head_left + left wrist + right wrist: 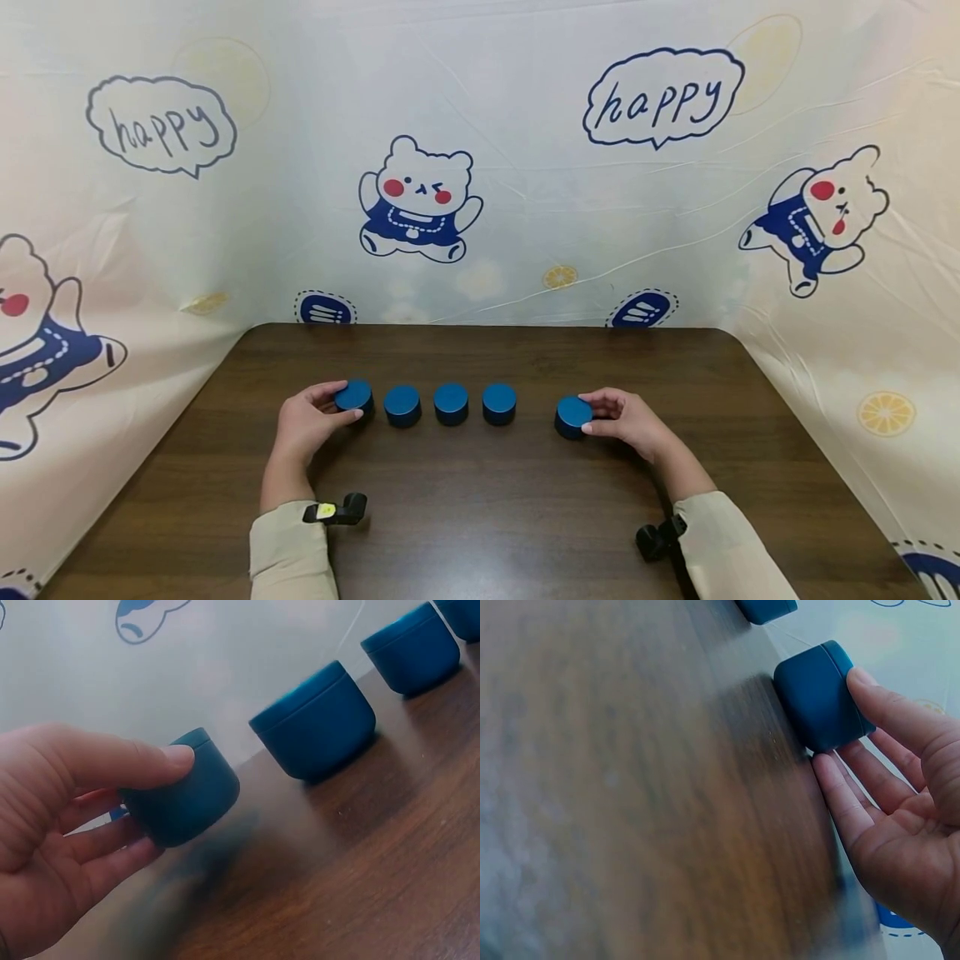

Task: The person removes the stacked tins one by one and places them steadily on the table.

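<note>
Several small round blue lidded tins stand in a loose row across the table. My left hand (303, 421) pinches the leftmost blue tin (354, 400) between thumb and fingers. In the left wrist view this tin (187, 795) looks slightly raised, with a shadow on the wood below it. At the row's other end, my right hand (626, 421) grips the rightmost blue tin (572, 417) by its right side. The right wrist view shows the thumb on this tin's (817, 697) lid edge; whether it touches the table I cannot tell.
Between the hands stand three more blue tins: one on the left (402, 406), a middle one (452, 404) and one on the right (498, 404). They rest on a dark brown wooden table (480, 500). A printed cloth (525, 208) hangs behind and beside it.
</note>
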Demonstrator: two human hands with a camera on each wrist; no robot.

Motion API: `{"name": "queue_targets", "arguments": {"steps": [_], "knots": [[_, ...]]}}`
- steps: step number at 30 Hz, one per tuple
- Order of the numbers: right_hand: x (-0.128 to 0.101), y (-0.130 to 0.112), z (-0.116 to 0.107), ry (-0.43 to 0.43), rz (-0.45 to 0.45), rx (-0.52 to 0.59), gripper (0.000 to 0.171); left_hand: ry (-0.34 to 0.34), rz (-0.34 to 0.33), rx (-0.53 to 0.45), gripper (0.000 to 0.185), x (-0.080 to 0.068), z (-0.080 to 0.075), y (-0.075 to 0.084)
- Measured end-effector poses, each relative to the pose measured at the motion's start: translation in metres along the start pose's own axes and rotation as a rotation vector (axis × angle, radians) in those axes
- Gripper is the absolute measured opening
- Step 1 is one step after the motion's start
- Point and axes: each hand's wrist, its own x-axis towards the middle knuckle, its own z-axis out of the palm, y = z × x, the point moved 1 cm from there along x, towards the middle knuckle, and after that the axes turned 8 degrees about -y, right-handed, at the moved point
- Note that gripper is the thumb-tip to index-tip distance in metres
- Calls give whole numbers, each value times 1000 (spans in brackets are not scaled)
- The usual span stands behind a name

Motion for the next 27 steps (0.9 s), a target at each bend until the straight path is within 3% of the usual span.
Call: {"name": "queue_targets", "arguments": {"steps": [12, 21, 27], "knots": [[-2, -2, 0, -13, -5, -5, 54, -12, 0, 59, 61, 2, 1, -6], [-2, -4, 1, -10, 3, -5, 53, -48, -9, 30, 63, 0, 0, -7], [-2, -6, 2, -19, 4, -6, 53, -37, 12, 11, 71, -1, -2, -9]]}}
